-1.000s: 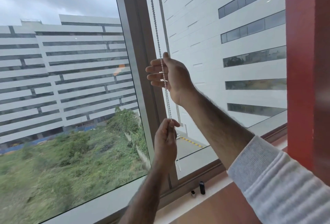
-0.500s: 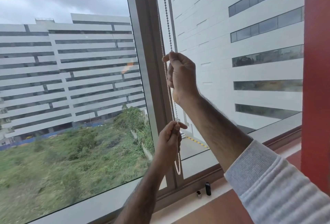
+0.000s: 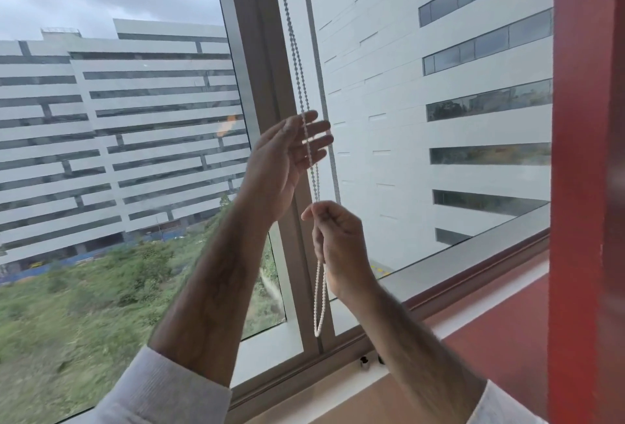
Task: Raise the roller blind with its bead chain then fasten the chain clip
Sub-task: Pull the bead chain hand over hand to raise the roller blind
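The white bead chain [image 3: 297, 61] hangs down along the window mullion [image 3: 257, 85] and ends in a loop [image 3: 318, 329] just above the sill. My right hand [image 3: 341, 241] is closed on the chain, pinching both strands between thumb and forefinger at about mid-height. My left hand [image 3: 287, 156] is higher up, palm toward the chain and fingers spread, with the strands running across its fingertips and not gripped. The roller blind itself is out of view above. Two small dark fittings [image 3: 364, 361] sit on the sill below the loop; I cannot tell whether one is the clip.
A red pillar [image 3: 588, 186] stands close on the right. The wooden sill [image 3: 372, 400] runs along the bottom of the window frame [image 3: 473, 274]. Outside the glass are white buildings and a green lot.
My right hand has come down from the upper position with the chain in it. My left hand has let go low down and moved up, now open beside the chain. The camera has shifted left.
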